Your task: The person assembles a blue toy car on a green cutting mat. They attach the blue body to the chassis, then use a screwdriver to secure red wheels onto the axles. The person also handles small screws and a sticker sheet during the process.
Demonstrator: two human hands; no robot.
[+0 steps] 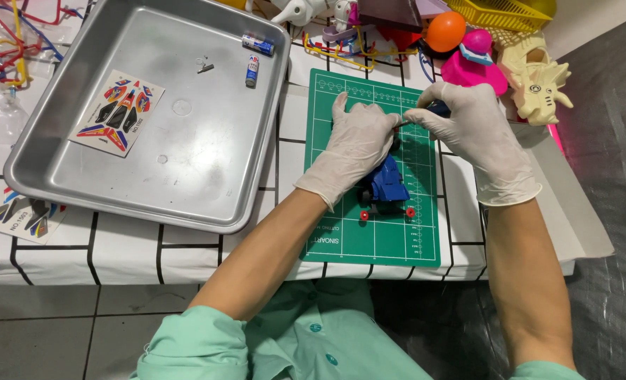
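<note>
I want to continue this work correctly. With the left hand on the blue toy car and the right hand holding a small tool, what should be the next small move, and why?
Probably keep the gloved left hand pressing the blue plastic toy car with red wheels onto the green cutting mat while the gloved right hand turns the thin dark-handled tool. Its tip seems to point at the car beneath the left fingers, though the contact point is hidden.

A small work table for fixing toys is shown, like a hobby bench or a little workshop. The table (186, 250) is covered with a white cloth with black lines. A green cutting mat (425, 232) and a metal tray (186, 155) are laid on it. Plastic toys (531, 77) are piled at the back. A tiled floor (45, 331) is seen below.
</note>
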